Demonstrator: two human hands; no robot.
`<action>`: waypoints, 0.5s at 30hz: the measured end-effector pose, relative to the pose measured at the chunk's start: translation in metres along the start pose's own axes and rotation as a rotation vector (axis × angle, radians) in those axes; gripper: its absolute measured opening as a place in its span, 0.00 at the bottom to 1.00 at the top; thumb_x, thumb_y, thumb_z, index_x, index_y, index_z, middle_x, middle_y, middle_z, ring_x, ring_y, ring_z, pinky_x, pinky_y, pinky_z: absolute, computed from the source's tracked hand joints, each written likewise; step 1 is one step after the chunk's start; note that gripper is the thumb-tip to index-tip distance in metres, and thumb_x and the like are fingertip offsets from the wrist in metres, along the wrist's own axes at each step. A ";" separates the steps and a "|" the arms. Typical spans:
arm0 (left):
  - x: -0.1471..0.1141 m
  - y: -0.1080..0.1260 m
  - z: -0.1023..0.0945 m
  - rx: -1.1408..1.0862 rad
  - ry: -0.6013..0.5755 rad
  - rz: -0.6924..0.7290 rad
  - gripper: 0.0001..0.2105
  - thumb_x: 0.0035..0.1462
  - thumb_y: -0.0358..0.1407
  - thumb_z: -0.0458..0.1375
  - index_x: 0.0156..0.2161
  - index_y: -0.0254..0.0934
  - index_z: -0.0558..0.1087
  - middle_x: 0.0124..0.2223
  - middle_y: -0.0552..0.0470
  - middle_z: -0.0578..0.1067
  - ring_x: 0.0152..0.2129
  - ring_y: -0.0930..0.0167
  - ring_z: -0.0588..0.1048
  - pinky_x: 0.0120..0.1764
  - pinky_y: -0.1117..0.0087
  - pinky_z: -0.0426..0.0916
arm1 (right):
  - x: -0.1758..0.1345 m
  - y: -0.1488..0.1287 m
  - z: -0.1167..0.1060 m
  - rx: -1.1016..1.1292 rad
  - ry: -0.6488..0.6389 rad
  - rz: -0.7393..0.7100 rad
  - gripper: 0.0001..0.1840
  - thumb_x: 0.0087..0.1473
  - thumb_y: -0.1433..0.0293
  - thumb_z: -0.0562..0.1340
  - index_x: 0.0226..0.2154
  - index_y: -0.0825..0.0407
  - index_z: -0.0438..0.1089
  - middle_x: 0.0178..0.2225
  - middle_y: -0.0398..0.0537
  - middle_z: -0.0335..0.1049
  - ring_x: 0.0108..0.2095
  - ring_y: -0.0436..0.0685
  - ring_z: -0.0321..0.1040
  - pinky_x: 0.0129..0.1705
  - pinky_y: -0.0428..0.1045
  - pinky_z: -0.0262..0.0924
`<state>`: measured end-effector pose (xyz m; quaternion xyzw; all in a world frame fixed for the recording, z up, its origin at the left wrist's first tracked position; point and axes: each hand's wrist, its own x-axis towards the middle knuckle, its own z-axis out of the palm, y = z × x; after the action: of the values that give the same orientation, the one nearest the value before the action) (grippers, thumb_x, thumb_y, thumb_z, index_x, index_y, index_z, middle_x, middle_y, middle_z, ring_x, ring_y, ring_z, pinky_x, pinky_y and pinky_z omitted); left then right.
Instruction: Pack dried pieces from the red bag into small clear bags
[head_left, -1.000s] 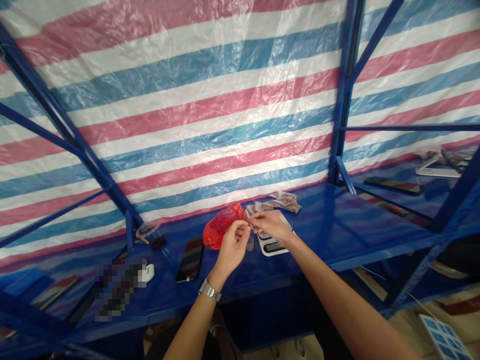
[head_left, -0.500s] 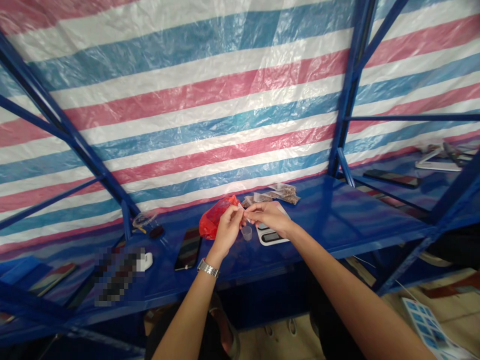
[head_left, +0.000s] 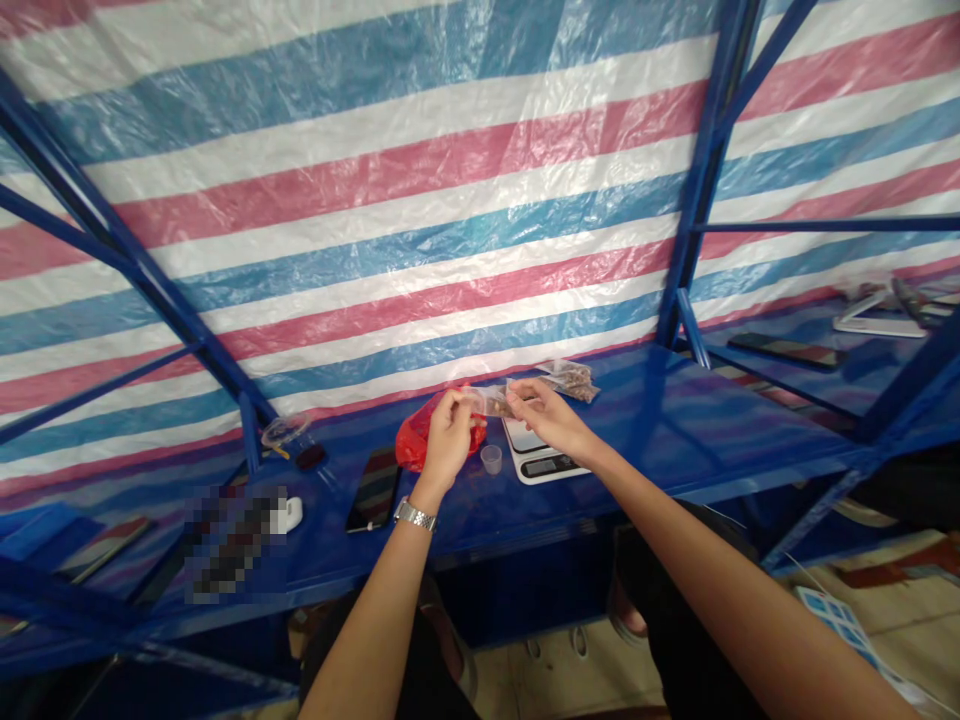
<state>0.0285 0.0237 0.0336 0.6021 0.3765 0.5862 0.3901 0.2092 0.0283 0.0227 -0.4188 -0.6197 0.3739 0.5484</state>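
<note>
I count two hands (head_left: 448,432) (head_left: 551,415), one clear bag (head_left: 495,401) between them and, nearby, one scale (head_left: 536,462), one red bag (head_left: 417,438), one cup (head_left: 491,460).

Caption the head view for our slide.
Left hand and right hand holding a small clear bag near a red bag, cup and scale.

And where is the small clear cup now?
In the head view, the small clear cup stands on the blue shelf, right of the red bag and left of the white scale.

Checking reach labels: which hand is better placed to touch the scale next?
Right hand, I'd say: it appears over the scale, while the left hand is by the red bag. Both hold the clear bag, so neither is free.
</note>
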 end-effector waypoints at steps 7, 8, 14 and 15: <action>0.001 0.003 -0.027 -0.159 0.025 -0.097 0.11 0.60 0.44 0.60 0.34 0.38 0.69 0.38 0.52 0.75 0.40 0.69 0.78 0.49 0.61 0.75 | 0.000 0.001 0.030 0.277 -0.075 0.134 0.26 0.55 0.51 0.66 0.49 0.48 0.66 0.36 0.46 0.76 0.29 0.54 0.72 0.29 0.48 0.66; 0.001 0.002 -0.032 -0.097 0.025 -0.119 0.11 0.61 0.44 0.58 0.35 0.38 0.70 0.39 0.51 0.76 0.39 0.68 0.79 0.48 0.61 0.75 | 0.003 0.003 0.034 0.288 -0.064 0.120 0.26 0.54 0.51 0.67 0.49 0.48 0.66 0.34 0.45 0.75 0.29 0.54 0.72 0.29 0.49 0.66; 0.003 -0.010 -0.057 0.600 0.277 0.049 0.10 0.64 0.37 0.54 0.44 0.37 0.74 0.44 0.43 0.79 0.43 0.61 0.78 0.53 0.56 0.71 | 0.024 0.027 0.057 -0.002 0.019 -0.119 0.15 0.57 0.61 0.65 0.46 0.49 0.69 0.36 0.47 0.76 0.35 0.57 0.74 0.39 0.51 0.68; 0.002 -0.011 -0.059 0.691 0.274 0.111 0.11 0.63 0.37 0.55 0.48 0.37 0.74 0.49 0.41 0.78 0.48 0.60 0.77 0.57 0.55 0.69 | 0.025 0.030 0.060 -0.086 0.008 -0.172 0.13 0.58 0.64 0.64 0.46 0.49 0.70 0.39 0.48 0.77 0.39 0.58 0.75 0.43 0.52 0.68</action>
<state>-0.0308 0.0319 0.0246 0.6339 0.5676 0.5197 0.0775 0.1516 0.0626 -0.0025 -0.3886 -0.6665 0.2971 0.5625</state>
